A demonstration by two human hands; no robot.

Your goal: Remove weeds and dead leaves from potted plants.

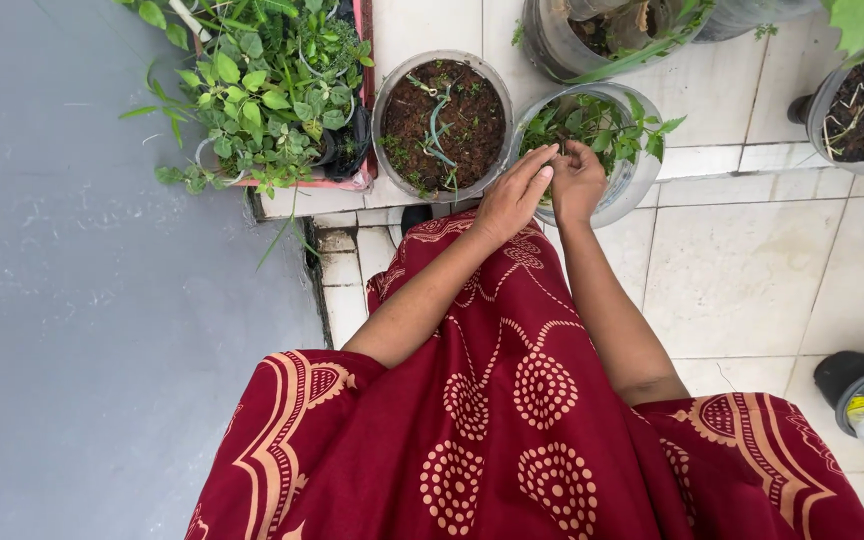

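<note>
Over leafy pot point(620, 150), left hand point(514, 195) & right hand point(578, 180) pinch together.

Pots: the leafy pot point(624, 185) and the soil pot point(389, 95) are made of translucent, cloudy plastic, smooth-walled. Soil is seen as coarse, crumbly, matt. Floor tiles point(742, 270) are glazed ceramic, faintly glossy, stained. Red dress point(512, 420) is woven cloth, matt, printed. Grey wall point(82, 300) is painted, matt.

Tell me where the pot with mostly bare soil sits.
In the head view, the soil pot stands top centre, between the red planter and the leafy pot under both hands.
</note>
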